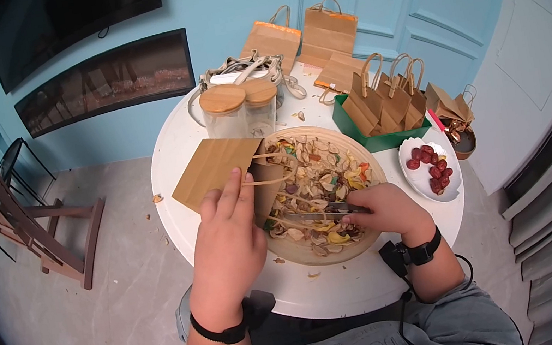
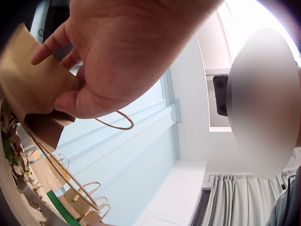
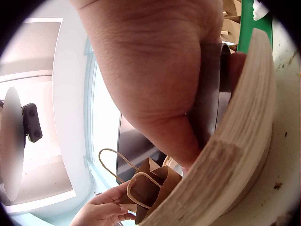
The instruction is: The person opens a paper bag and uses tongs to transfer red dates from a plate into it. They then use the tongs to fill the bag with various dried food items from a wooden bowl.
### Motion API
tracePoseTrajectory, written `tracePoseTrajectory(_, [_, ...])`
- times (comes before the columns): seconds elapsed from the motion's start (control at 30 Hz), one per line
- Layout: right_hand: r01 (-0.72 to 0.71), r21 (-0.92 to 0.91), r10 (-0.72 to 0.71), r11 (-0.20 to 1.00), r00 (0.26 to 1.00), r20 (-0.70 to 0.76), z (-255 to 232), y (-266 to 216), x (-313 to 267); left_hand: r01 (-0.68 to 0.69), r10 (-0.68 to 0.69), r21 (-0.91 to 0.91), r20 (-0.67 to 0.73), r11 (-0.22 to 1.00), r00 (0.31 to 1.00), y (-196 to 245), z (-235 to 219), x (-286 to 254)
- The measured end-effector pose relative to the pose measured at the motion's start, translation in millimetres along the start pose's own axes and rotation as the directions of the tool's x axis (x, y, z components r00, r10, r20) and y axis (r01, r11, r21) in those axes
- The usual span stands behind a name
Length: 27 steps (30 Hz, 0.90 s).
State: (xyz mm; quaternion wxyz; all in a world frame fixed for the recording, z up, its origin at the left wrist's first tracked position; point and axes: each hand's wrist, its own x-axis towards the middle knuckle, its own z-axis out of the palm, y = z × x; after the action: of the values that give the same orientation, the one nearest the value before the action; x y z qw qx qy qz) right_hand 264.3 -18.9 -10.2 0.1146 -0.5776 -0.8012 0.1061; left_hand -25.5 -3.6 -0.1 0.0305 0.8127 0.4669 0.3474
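A brown paper bag (image 1: 218, 170) lies tilted at the left rim of a round wooden tray (image 1: 370, 158) filled with mixed dried pieces (image 1: 319, 173). My left hand (image 1: 231, 229) holds the bag, thumb and fingers on its side in the left wrist view, its mouth and twisted handles facing the tray. Metal tongs (image 1: 318, 214) lie among the pieces, gripped by my right hand (image 1: 388, 209) over the tray's right part. The tongs' tips are partly hidden by the pieces.
Two lidded glass jars (image 1: 224, 112) and a strapped bag stand behind. A green box (image 1: 392, 138) of paper bags, a white plate (image 1: 428, 185) of red fruit and a bowl (image 1: 464, 144) are at the right. More paper bags (image 1: 330, 32) stand at the back.
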Motion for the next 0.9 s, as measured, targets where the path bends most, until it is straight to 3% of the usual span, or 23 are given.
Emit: tracePoseTrajectory(0.9, [-0.014, 0.051, 0.013, 0.999, 1.0, 0.017, 0.5, -0.1, 1.4, -0.008, 0.008, -0.006, 0.018, 1.0, 1.0, 1.2, 1.2, -1.2])
